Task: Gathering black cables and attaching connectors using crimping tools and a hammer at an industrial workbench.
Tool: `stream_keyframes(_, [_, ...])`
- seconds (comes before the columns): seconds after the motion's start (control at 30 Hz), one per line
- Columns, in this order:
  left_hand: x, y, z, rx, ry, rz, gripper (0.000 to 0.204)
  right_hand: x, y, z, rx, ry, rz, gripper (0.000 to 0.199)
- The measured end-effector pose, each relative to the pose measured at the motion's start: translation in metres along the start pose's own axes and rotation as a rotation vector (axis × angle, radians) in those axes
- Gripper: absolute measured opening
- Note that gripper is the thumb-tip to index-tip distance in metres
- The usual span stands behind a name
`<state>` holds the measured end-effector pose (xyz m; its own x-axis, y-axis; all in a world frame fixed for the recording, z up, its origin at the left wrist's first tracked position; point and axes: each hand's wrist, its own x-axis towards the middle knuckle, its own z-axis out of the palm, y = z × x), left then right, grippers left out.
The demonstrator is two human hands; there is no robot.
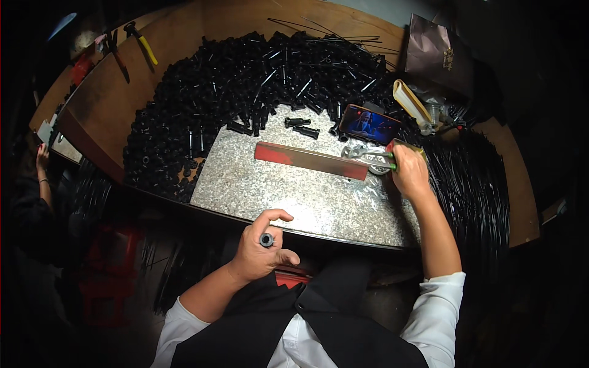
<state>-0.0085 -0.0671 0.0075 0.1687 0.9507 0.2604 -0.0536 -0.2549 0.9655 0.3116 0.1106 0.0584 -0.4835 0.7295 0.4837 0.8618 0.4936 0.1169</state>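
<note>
My left hand (261, 245) is near the front edge of the bench, fingers curled around a small black tube piece (266, 240) seen end-on. My right hand (410, 173) rests at the right side of a galvanised metal sheet (276, 190), gripping green-handled pliers or cutters (371, 158) whose metal jaws point left. A long flat metal bar with red ends (310, 160) lies across the sheet just left of that tool. Two loose black tube pieces (302, 126) lie on the sheet's far part.
A big heap of black tube pieces (215, 98) covers the wooden bench behind and left of the sheet. A phone with a lit screen (369, 124) leans at the back right, near a dark bag (437, 52). Bundled black rods (472, 184) lie right. Another person sits far left.
</note>
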Motion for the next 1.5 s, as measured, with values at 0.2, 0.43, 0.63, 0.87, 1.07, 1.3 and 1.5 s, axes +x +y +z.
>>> stream_keyframes(0.2, [0.001,-0.002,0.002,-0.019,-0.017,-0.042,0.07,-0.049,0.01,-0.004,0.093,-0.035,0.17,0.015])
stream_keyframes(0.43, [0.002,-0.003,0.006,0.001,-0.035,-0.057,0.073,-0.061,0.04,0.007,0.117,0.005,0.307,0.011])
stream_keyframes(0.63, [0.0,-0.01,0.005,-0.008,-0.024,-0.083,0.07,-0.051,0.01,0.011,0.297,-0.001,0.218,0.02])
stream_keyframes(0.87, [0.0,-0.01,0.006,-0.006,-0.028,-0.067,0.068,-0.043,-0.001,0.027,0.241,-0.096,0.171,0.018])
stream_keyframes(1.07, [-0.001,-0.01,0.006,-0.067,0.033,-0.062,0.067,-0.047,-0.007,0.02,0.29,-0.141,0.202,0.008])
stream_keyframes(1.3, [-0.002,-0.015,0.003,-0.003,-0.033,-0.065,0.067,-0.038,-0.013,0.004,0.267,-0.213,0.189,0.011])
stream_keyframes(1.5, [-0.003,-0.012,0.005,-0.015,-0.036,-0.065,0.067,-0.006,-0.012,-0.003,0.111,-0.395,0.152,0.012])
